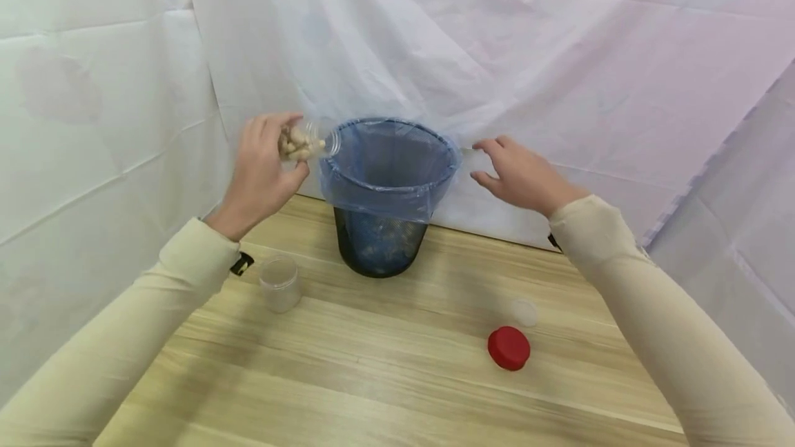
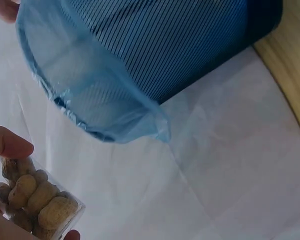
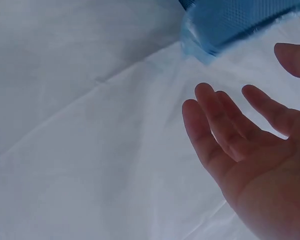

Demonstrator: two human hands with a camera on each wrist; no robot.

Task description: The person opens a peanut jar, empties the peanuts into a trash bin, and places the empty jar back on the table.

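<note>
My left hand [image 1: 256, 165] grips a clear plastic jar [image 1: 332, 144] tilted onto its side, its mouth facing right at the bin's left rim. Several peanuts in their shells [image 2: 42, 202] lie inside the jar. A black mesh waste bin [image 1: 380, 247] stands between my hands, with a translucent blue bag [image 1: 388, 204] folded over its rim. To the right of that rim, my right hand [image 1: 520, 174] is held in the air, fingers loosely spread and holding nothing. The right wrist view shows its fingers [image 3: 197, 125] apart from the bag.
On the wooden table [image 1: 348, 378], an open clear container [image 1: 281, 288] stands at the left, below my left wrist. A red lid [image 1: 509, 348] and a small translucent disc [image 1: 524, 312] lie at the right. White sheeting [image 1: 435, 40] hangs behind the bin and along both sides.
</note>
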